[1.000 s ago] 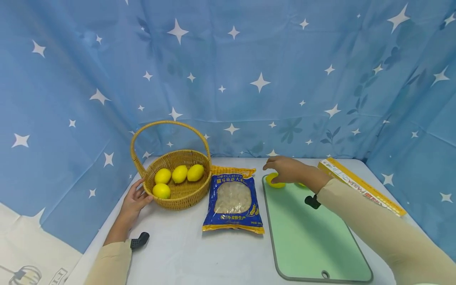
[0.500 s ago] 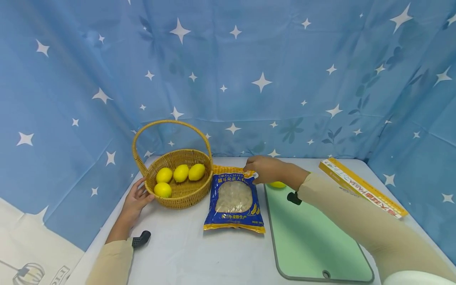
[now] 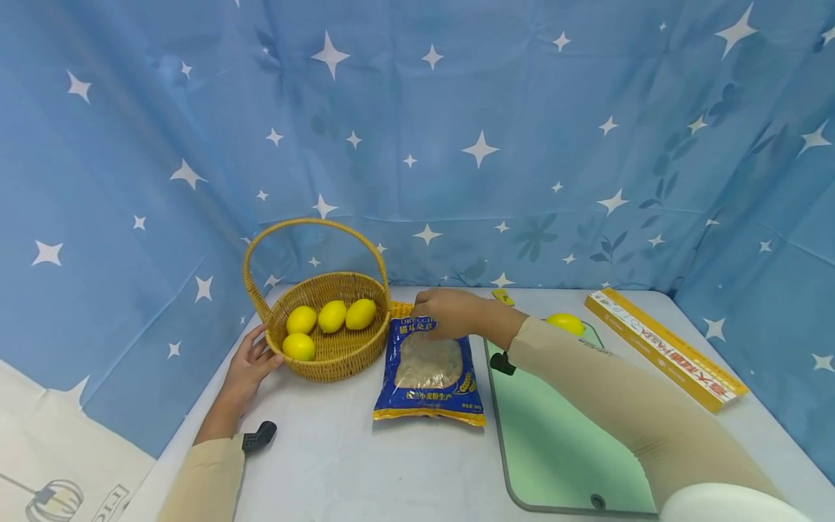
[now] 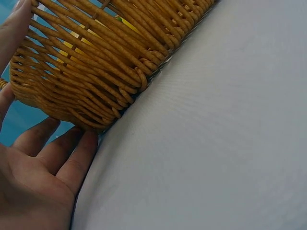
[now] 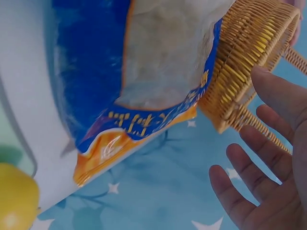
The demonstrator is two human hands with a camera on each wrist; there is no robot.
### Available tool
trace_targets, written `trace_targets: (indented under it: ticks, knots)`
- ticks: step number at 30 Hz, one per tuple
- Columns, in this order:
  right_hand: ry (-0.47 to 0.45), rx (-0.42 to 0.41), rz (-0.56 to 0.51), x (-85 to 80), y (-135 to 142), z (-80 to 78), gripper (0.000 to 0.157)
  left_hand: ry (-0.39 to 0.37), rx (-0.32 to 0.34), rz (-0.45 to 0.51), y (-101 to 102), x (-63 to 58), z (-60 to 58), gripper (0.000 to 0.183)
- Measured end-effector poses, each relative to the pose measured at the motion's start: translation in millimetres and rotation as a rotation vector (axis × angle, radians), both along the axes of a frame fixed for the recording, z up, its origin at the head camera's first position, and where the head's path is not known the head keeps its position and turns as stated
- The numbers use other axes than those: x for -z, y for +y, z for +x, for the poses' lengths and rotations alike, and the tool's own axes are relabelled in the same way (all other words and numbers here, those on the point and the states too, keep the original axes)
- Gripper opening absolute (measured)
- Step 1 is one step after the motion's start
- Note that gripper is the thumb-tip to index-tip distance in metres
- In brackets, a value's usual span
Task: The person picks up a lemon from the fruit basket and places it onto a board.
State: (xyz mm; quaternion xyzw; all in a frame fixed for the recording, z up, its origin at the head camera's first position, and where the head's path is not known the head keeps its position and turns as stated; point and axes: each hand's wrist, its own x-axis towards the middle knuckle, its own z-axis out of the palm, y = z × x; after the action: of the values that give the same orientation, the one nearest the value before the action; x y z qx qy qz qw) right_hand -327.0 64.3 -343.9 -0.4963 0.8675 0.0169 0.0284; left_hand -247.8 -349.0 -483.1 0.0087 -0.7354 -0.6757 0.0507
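Observation:
My left hand [image 3: 246, 368] rests against the left side of a wicker basket [image 3: 335, 370]. In the left wrist view its fairly straight fingers [image 4: 79, 158] touch the woven base, and the thumb lies higher along the wall. Several yellow lemons [image 3: 331, 317] lie inside the basket. My right hand [image 3: 450, 313] is over the upper part of a blue orecchiette bag [image 3: 430, 370], covering its top right corner. The right wrist view shows that hand with spread fingers and nothing held, the basket [image 5: 240, 52] beyond the bag.
A green cutting board [image 3: 554, 442] lies right of the bag, partly under my right sleeve. One lemon [image 3: 565, 323] sits at its far end; the right wrist view shows a lemon [image 5: 17, 196] near the bag. A long pasta box [image 3: 665, 348] lies at the right.
My right hand has moved left from a lemon on the board to above the bag, uncovering another lemon at the board's far end. My left hand has stayed at the basket.

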Motion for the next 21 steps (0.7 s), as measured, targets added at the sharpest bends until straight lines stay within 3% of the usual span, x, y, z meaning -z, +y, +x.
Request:
trace_targets:
  ticks: [6,11,21]
  knots:
    - [0.001,-0.047,0.012,2.8,-18,-2.9,0.043,0.001,0.015,0.010,-3,-0.1,-0.6,0.082]
    - [-0.036,-0.058,-0.044,2.4,-32,-4.8,0.042,0.008,0.024,0.008,-3,-4.5,-1.4,0.082]
    - [-0.076,-0.009,-0.073,17.0,-70,-3.1,0.044,-0.015,-0.001,-0.012,-2,-0.6,-0.3,0.082]
